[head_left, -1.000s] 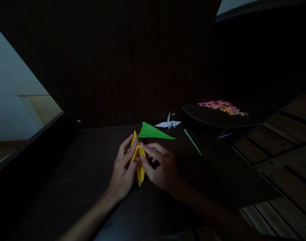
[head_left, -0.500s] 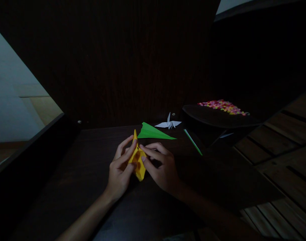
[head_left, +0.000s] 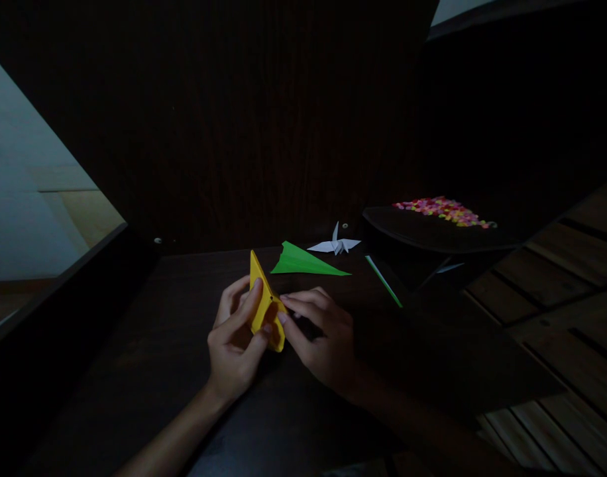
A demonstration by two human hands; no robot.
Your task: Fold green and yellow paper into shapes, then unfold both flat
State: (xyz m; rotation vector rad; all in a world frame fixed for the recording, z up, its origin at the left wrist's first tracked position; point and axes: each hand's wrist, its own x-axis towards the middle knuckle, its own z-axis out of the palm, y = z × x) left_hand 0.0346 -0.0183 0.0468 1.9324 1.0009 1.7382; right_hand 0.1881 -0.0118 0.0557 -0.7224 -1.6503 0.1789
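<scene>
A partly folded yellow origami paper is held up over the dark wooden desktop, its long point tilted up and to the left. My left hand grips its left side, thumb on the lower front and fingers behind. On the right edge, the thumb and forefinger of my right hand pinch the paper near a small dark hole at its middle. The lower part bulges open like a pocket. Behind my hands lies a green paper plane, pointing right.
A white origami crane stands by the back panel. To the right lies a thin green-and-white paper strip. Small colourful paper pieces are heaped on a rounded shelf. A raised dark side board borders the left.
The yellow paper has turned, its point swinging left and showing a broader face. My left hand has shifted slightly left with it, while my right hand keeps its pinch on the right edge.
</scene>
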